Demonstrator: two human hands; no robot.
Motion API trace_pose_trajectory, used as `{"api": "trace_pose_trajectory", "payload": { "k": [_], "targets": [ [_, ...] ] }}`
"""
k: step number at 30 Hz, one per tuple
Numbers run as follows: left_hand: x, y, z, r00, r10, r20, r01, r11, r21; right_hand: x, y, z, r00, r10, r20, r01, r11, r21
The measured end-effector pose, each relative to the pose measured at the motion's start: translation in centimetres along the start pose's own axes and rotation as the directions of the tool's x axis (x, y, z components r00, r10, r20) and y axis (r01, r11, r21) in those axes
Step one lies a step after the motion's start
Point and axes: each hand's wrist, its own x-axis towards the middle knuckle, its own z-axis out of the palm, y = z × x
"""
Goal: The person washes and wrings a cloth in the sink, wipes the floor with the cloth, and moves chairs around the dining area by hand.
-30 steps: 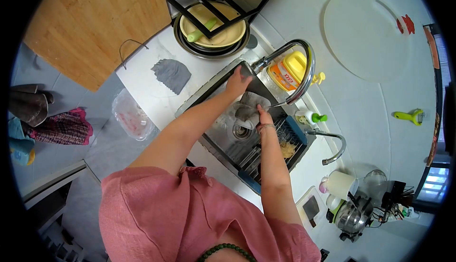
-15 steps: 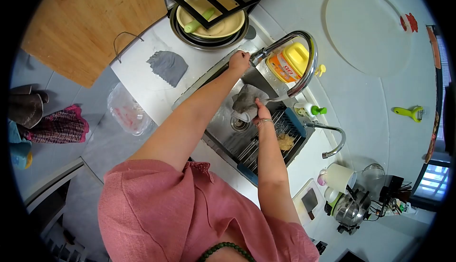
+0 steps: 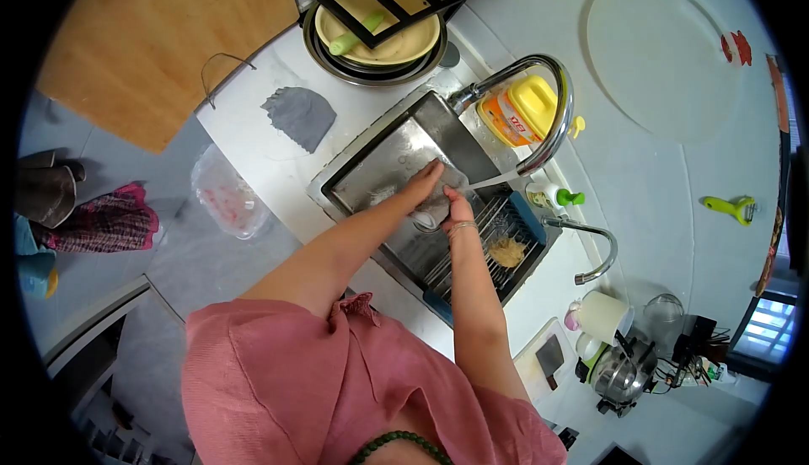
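Note:
Over the steel sink (image 3: 379,166), my left hand (image 3: 424,185) is closed on one side of a wet grey cloth (image 3: 431,212). My right hand (image 3: 458,206) grips the other side of that cloth, close beside my left. Water runs from the tall curved faucet (image 3: 556,119) toward the cloth and my hands. The cloth hangs bunched above the drain, partly hidden by my fingers. A drying rack with blue ends (image 3: 524,216) sits across the right part of the sink, with a pale yellowish clump (image 3: 506,252) on it.
A grey scrap of cloth (image 3: 301,118) lies on the counter (image 3: 253,140). Behind the sink stand a yellow detergent bottle (image 3: 531,107), a green-capped bottle (image 3: 548,196) and a smaller faucet (image 3: 602,241). Stacked pans (image 3: 371,64) are at the back; a cleaver (image 3: 550,357) lies on a white board.
My left hand has come down from the faucet's base to the cloth. The cloth has moved slightly down and is more bunched, with water now streaming toward it.

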Motion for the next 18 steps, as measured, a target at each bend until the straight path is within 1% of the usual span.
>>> {"api": "trace_pose_trajectory", "payload": {
  "k": [1, 2, 3, 4, 5, 6, 7, 8, 9, 10, 11, 12, 13, 14, 15, 16, 18],
  "targets": [
    [0.3, 0.0, -0.8, 0.950, -0.295, 0.107, 0.311, 0.925, -0.217, -1.7, -0.3, 1.3, 1.000, 0.002, -0.009, -0.002, 0.999, 0.037],
    [0.5, 0.1, -1.1, 0.808, -0.525, 0.267, 0.589, 0.713, -0.380, -0.9, 0.0, 0.6, 1.000, 0.004, -0.011, -0.003, 0.999, 0.034],
    [0.6, -1.8, -0.7, 0.855, -0.417, 0.310, 0.518, 0.725, -0.454, 0.5, 0.6, -0.3, 0.995, -0.034, -0.091, 0.033, 0.999, -0.014],
    [-0.1, -1.3, -0.1, 0.855, -0.418, 0.307, 0.518, 0.725, -0.454, 1.4, 0.9, -0.7, 0.983, -0.077, -0.166, 0.068, 0.996, -0.064],
    [-1.0, -0.6, 1.1, 0.891, -0.416, 0.183, 0.454, 0.800, -0.393, 2.4, 0.9, -1.2, 0.984, -0.075, -0.161, 0.066, 0.996, -0.062],
    [-2.0, 0.5, 2.0, 0.916, -0.397, 0.058, 0.394, 0.863, -0.316, 3.0, 0.6, -1.6, 0.964, -0.253, -0.083, 0.214, 0.922, -0.324],
    [-3.0, 2.3, 2.3, 0.881, -0.471, 0.044, 0.465, 0.845, -0.265, 3.1, 0.6, -1.7, 0.916, -0.398, 0.036, 0.352, 0.760, -0.546],
    [-3.2, 2.5, 2.1, 0.880, -0.473, 0.044, 0.467, 0.846, -0.258, 3.2, 0.8, -1.7, 0.917, -0.398, 0.034, 0.352, 0.764, -0.540],
    [-3.2, 2.6, 1.9, 0.804, -0.579, 0.136, 0.587, 0.738, -0.333, 2.9, 0.9, -1.3, 0.825, -0.549, 0.131, 0.426, 0.452, -0.784],
    [-3.2, 2.7, 1.6, 0.711, -0.663, 0.235, 0.693, 0.604, -0.392, 2.3, 0.7, -0.6, 0.720, -0.637, 0.278, 0.410, 0.067, -0.910],
    [-3.4, 5.1, 1.1, 0.626, -0.753, 0.204, 0.752, 0.513, -0.414, -1.0, -1.0, 2.0, 0.893, -0.407, 0.194, 0.212, 0.000, -0.977],
    [-3.1, 4.9, 1.0, 0.624, -0.754, 0.204, 0.753, 0.511, -0.414, -1.2, -0.5, 2.2, 0.894, -0.406, 0.192, 0.211, 0.001, -0.978],
    [-2.8, 4.0, 1.1, 0.700, -0.682, 0.214, 0.651, 0.485, -0.584, -1.4, 0.0, 2.3, 0.869, -0.415, 0.269, 0.242, -0.117, -0.963],
    [-2.3, 3.1, 1.1, 0.772, -0.603, 0.202, 0.527, 0.429, -0.734, -1.6, 0.6, 2.4, 0.841, -0.415, 0.347, 0.269, -0.236, -0.934],
    [-1.5, 1.0, 1.1, 0.764, -0.631, 0.133, 0.483, 0.423, -0.766, -1.1, 2.0, 1.5, 0.591, -0.591, 0.549, 0.422, -0.353, -0.835],
    [-1.1, -0.3, 1.0, 0.765, -0.629, 0.135, 0.483, 0.423, -0.767, -1.6, 2.3, 1.0, 0.590, -0.592, 0.549, 0.421, -0.355, -0.835],
    [-0.7, -1.4, 0.8, 0.735, -0.660, 0.153, 0.428, 0.276, -0.861, -2.2, 2.5, 0.2, 0.539, -0.692, 0.480, 0.523, -0.172, -0.835]
  ]
}}
